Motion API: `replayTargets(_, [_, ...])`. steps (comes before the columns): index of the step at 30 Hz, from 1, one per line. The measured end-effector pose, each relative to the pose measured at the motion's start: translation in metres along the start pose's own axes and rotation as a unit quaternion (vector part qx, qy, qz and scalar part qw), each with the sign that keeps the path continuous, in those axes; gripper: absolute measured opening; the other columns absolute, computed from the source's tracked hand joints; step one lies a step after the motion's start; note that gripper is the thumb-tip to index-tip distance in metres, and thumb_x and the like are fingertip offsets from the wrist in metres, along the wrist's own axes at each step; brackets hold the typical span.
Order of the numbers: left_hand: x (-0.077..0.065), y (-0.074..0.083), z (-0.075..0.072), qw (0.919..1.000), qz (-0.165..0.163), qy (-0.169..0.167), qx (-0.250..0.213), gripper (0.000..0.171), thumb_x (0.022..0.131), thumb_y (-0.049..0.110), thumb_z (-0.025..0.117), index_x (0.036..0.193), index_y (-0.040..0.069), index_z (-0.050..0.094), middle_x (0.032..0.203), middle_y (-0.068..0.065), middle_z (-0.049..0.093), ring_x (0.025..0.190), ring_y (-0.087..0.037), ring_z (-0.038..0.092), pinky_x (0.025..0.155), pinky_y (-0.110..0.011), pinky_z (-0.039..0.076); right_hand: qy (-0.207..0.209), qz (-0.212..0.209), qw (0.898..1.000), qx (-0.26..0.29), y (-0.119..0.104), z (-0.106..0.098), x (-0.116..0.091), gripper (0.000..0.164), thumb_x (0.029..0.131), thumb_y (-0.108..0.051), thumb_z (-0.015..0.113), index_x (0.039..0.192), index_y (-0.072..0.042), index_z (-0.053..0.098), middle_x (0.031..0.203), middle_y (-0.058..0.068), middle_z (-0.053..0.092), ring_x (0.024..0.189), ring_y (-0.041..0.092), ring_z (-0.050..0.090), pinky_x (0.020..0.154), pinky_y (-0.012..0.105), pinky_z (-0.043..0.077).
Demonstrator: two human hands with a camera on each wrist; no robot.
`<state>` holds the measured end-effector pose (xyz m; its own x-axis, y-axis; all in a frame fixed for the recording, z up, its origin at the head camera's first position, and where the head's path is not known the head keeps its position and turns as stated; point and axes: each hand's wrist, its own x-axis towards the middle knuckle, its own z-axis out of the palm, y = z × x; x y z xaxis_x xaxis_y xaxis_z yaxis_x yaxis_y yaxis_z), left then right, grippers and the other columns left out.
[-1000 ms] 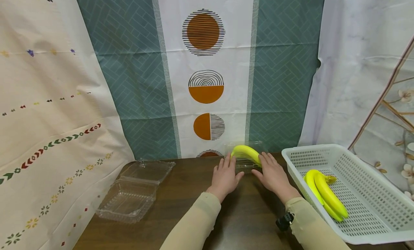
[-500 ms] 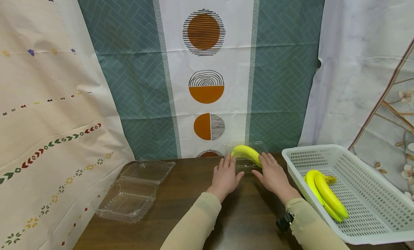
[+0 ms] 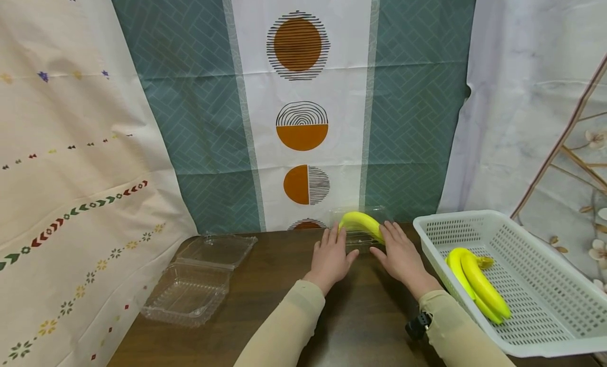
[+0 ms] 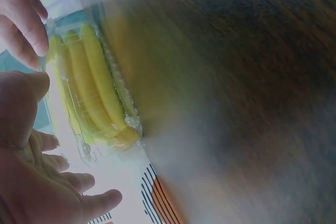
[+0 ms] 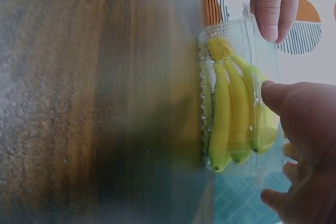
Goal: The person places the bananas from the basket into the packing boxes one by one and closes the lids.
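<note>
Head view — landmark: the clear box (image 3: 353, 242), at the far side of the desk (image 3: 272, 274) with bananas (image 3: 363, 225) inside; left hand (image 3: 329, 259) at its left end, right hand (image 3: 401, 255) at its right; fingers of both nearly straight, thumbs angled inward, nothing pinched that I can make out. Left of the clear box and nearer the wearer, a second container (image 3: 194, 315), lid laid back; right of the clear box and nearer, a white basket (image 3: 545, 350) holding another bunch (image 3: 482, 285); behind the clear box, a patterned cloth (image 3: 302, 82).

Left wrist view — bananas upright side by side within the clear box, stem end towards the left hand's side; that hand's fingers spread apart just beside the box, the other hand at its opposite end.

Right wrist view — right thumb overlaps the clear box's edge, its fingers spread; whether they press the plastic, cannot tell; whether the lid is latched, cannot tell either.

Step in hand, by my reading: steadying or settling the loaded clear box; next move would call for a check of its lid, then even, gentle release at both ends, lest the light plastic shift.
</note>
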<state>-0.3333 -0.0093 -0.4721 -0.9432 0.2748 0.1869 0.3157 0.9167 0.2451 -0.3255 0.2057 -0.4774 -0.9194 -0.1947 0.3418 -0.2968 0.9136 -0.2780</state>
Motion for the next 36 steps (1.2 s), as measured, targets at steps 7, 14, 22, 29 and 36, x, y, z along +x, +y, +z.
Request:
replayTargets(7, [-0.001, -0.002, -0.002, 0.9999, -0.002, -0.004, -0.014, 0.079, 0.113, 0.057, 0.057, 0.175, 0.012, 0.034, 0.183, -0.011, 0.022, 0.167, -0.038, 0.023, 0.127, -0.063, 0.034, 0.008, 0.001, 1.0, 0.001, -0.001, 0.0, -0.003, 0.079, 0.108, -0.033, 0.074, 0.164, 0.01, 0.04, 0.171, 0.034, 0.035, 0.162, 0.052, 0.024, 0.126, 0.07, 0.028])
replayTargets(14, [-0.009, -0.009, -0.006, 0.9995, 0.001, 0.01, -0.032, 0.079, 0.112, 0.055, 0.061, 0.174, 0.012, 0.035, 0.183, -0.01, 0.022, 0.167, -0.039, 0.023, 0.127, -0.064, 0.034, 0.017, 0.001, 1.0, 0.001, -0.005, 0.002, -0.009, 0.079, 0.108, -0.034, 0.075, 0.166, 0.008, 0.039, 0.171, 0.033, 0.036, 0.163, 0.051, 0.025, 0.126, 0.07, 0.029])
replayTargets(22, [-0.024, -0.015, -0.011, 0.9991, 0.005, 0.013, -0.041, 0.081, 0.113, 0.055, 0.06, 0.176, 0.015, 0.031, 0.184, -0.009, 0.017, 0.167, -0.04, 0.021, 0.128, -0.065, 0.031, 0.024, -0.001, 1.0, 0.007, -0.015, 0.002, -0.018, 0.079, 0.108, -0.034, 0.075, 0.165, 0.008, 0.041, 0.172, 0.033, 0.035, 0.162, 0.052, 0.027, 0.126, 0.07, 0.028])
replayTargets(29, [-0.037, -0.024, -0.018, 0.9994, 0.007, 0.02, -0.026, 0.081, 0.112, 0.059, 0.058, 0.175, 0.013, 0.034, 0.183, -0.012, 0.022, 0.167, -0.039, 0.022, 0.128, -0.065, 0.03, 0.027, -0.01, 1.0, 0.013, -0.027, 0.003, -0.026, 0.079, 0.107, -0.035, 0.077, 0.164, 0.009, 0.043, 0.169, 0.033, 0.04, 0.16, 0.051, 0.031, 0.125, 0.069, 0.032])
replayTargets(36, [-0.049, -0.032, -0.026, 0.9992, 0.011, 0.03, -0.024, 0.082, 0.111, 0.058, 0.061, 0.173, 0.011, 0.038, 0.182, -0.013, 0.024, 0.166, -0.041, 0.023, 0.127, -0.068, 0.029, 0.021, -0.019, 0.999, 0.027, -0.039, 0.004, -0.033, 0.08, 0.105, -0.034, 0.079, 0.164, 0.007, 0.044, 0.168, 0.032, 0.042, 0.159, 0.052, 0.033, 0.125, 0.069, 0.031])
